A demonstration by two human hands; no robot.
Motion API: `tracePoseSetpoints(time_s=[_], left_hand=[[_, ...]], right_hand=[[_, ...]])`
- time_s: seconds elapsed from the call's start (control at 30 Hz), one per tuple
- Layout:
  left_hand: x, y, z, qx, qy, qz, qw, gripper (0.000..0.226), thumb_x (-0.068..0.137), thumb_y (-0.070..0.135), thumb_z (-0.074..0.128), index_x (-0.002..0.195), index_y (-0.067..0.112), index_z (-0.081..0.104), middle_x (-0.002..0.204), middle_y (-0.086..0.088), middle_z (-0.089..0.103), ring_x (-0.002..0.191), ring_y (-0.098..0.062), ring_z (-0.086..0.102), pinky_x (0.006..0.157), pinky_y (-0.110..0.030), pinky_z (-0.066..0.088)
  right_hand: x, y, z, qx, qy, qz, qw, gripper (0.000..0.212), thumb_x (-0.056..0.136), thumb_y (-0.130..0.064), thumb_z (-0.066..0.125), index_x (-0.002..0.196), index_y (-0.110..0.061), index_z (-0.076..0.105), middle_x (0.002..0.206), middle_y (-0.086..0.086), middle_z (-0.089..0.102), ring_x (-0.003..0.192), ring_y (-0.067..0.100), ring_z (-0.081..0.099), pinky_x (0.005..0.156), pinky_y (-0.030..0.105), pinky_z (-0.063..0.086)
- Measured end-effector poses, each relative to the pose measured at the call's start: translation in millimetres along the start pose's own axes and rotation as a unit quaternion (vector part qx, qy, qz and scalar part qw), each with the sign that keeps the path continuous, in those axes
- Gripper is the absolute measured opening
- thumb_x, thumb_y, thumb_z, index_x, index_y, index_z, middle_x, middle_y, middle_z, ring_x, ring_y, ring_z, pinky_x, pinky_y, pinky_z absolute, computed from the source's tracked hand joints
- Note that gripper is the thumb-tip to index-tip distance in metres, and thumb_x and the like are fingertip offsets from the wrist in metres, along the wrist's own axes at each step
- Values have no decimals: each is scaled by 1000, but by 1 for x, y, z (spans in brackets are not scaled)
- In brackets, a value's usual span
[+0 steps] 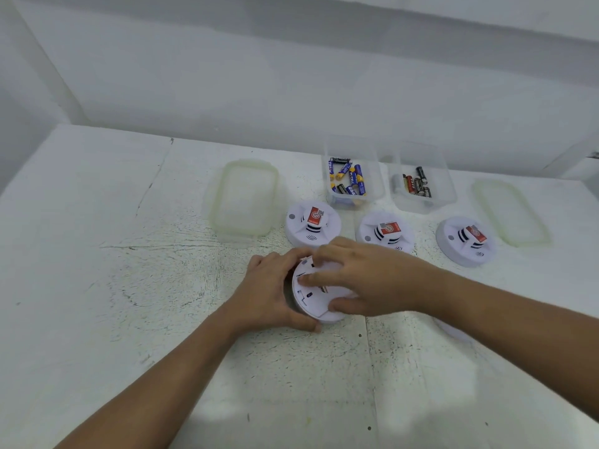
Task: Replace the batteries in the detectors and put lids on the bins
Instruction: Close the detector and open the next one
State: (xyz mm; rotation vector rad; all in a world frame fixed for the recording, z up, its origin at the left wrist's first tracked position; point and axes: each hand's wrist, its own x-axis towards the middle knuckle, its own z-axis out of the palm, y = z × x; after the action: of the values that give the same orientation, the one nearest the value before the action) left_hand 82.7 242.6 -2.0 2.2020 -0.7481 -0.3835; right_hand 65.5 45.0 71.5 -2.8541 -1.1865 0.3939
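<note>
Clasping detector (312, 299) rim, left hand (270, 294), right hand (363, 278), far from table (123, 319) edges

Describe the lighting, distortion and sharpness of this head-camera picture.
Head view: light is soft and even, no glare, only faint shadow beneath the left hand and right hand on the detector; wide-angle bending bows the table edge and the wall; everything is slightly soft, so print on the blue batteries in the bin is hard to read.

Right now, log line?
left hand: grips detector | right hand: grips same detector | blue-battery bin, black-battery bin: unlidded | left lid, right lid: on table
</note>
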Motion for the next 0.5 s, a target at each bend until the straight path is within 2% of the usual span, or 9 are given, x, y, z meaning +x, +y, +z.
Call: tracePoseSetpoints(time_s=[0.07, 0.17, 0.27, 0.37, 0.5], left_hand=[[0, 0, 0, 2, 4, 1, 1000, 102, 41, 71, 73, 132, 46, 33, 109, 28, 52, 101, 9, 42, 92, -14, 20], [0, -1, 3, 5, 13, -2, 1000, 104, 40, 71, 73, 133, 46, 33, 109, 25, 55, 100, 6, 45, 92, -14, 20], [-1, -2, 4, 4, 21, -5, 1000, 102, 40, 72, 72, 131, 44, 35, 108, 25, 57, 99, 7, 48, 91, -15, 20], [0, 0, 4, 6, 16, -5, 1000, 92, 42, 71, 72, 124, 47, 37, 101, 30, 56, 96, 12, 47, 89, -19, 23], [2, 2, 3, 4, -4, -9, 1000, 75, 42, 68, 71, 107, 49, 38, 95, 27, 54, 90, 8, 48, 84, -23, 27]], right_hand=[[4, 2, -4, -35, 11, -12, 999, 47, 73, -44, 70, 112, -20, 60, 111, 1, 57, 91, 19, 55, 62, 27, 43], [9, 6, -6, -76, 13, 0, 997, 55, 68, -56, 67, 102, -14, 58, 92, 0, 58, 82, 18, 53, 58, 24, 33], [13, 5, -5, -119, 41, -18, 992, 62, 55, -63, 69, 87, -11, 56, 70, 0, 54, 61, 15, 49, 49, 22, 28], [19, 4, -3, -96, 64, -32, 993, 71, 48, -64, 70, 88, -10, 48, 65, 1, 51, 56, 13, 35, 42, 22, 29], [22, 4, 2, -86, 30, -16, 996, 74, 50, -64, 68, 91, -4, 58, 70, 4, 52, 56, 17, 40, 42, 25, 41]])
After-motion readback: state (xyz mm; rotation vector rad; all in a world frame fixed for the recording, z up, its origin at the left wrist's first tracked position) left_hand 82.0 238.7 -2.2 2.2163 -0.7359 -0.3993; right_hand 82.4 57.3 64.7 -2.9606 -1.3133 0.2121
